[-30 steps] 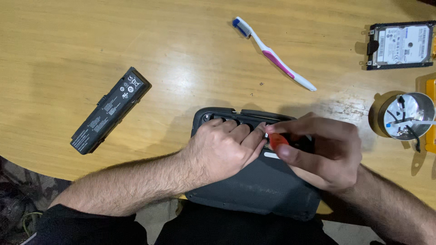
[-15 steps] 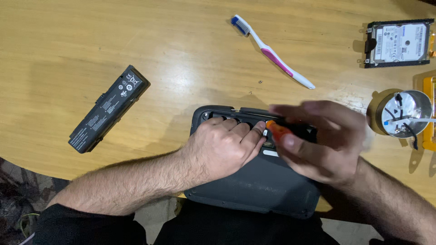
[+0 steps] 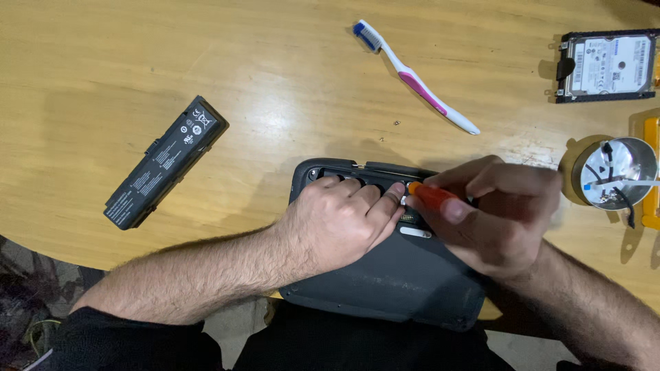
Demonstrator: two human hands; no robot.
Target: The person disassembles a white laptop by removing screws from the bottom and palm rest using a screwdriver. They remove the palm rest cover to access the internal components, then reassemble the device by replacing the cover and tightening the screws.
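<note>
Working a screw on the upturned laptop (image 3: 385,288) at lower centre: right hand (image 3: 498,216) grips the orange screwdriver (image 3: 432,196), left hand (image 3: 340,220) lies flat with fingers curled at the tip. I'd push straight down and turn slowly so the tip doesn't slip.

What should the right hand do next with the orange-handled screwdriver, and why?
Probably keep turning the orange-handled screwdriver in place: the right hand grips it with its tip down by the open battery bay of the dark laptop base, while the left hand braces the case.
</note>
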